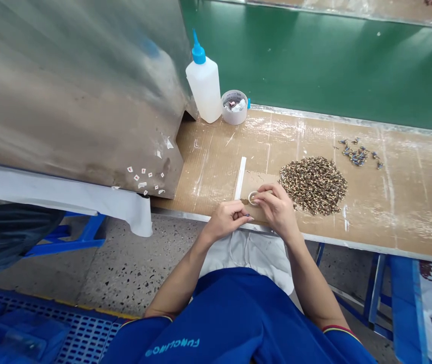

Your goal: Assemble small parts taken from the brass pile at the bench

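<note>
My left hand (228, 218) is closed in a pinch on a tiny dark part at its fingertips, at the near edge of the cardboard-covered bench (390, 212). My right hand (275, 206) is curled beside it, fingers pinched over a small pale ring (252, 196) that rests on the board. A heap of small brown-and-cream parts (313, 184) lies just right of my right hand. A white strip (240, 178) lies on the board just beyond my hands.
A white glue bottle with a blue nozzle (204, 87) and a small round tub (234, 106) stand at the back left. A few bluish parts (357, 154) lie scattered at the back right. A metal housing (79, 91) rises on the left; a green conveyor belt (333, 60) runs behind.
</note>
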Tool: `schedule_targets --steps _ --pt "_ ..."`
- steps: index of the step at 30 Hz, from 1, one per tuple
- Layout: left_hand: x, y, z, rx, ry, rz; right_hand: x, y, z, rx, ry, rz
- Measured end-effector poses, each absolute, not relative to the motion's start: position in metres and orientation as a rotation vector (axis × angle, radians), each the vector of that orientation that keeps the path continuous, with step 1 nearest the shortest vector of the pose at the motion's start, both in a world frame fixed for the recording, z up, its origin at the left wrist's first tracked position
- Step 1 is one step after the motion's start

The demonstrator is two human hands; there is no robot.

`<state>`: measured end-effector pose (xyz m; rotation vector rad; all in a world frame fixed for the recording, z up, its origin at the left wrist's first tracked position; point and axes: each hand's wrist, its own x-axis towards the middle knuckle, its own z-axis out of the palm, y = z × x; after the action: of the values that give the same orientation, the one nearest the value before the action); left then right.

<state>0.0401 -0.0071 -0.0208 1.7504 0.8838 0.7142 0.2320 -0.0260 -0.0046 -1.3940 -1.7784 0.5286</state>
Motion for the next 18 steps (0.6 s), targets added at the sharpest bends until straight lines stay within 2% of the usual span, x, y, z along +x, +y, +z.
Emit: schedule_targets --steps 7,18 --pt "0.043 -0.008 -0.022 1.846 0.904 0.709 0.239 -0.050 -0.007 -1.437 -1.224 0.655" --pt "0.049 -0.014 -0.028 2.104 0.985 0.697 0.217 -0.065 -0.031 -1.427 -1.112 0.774"
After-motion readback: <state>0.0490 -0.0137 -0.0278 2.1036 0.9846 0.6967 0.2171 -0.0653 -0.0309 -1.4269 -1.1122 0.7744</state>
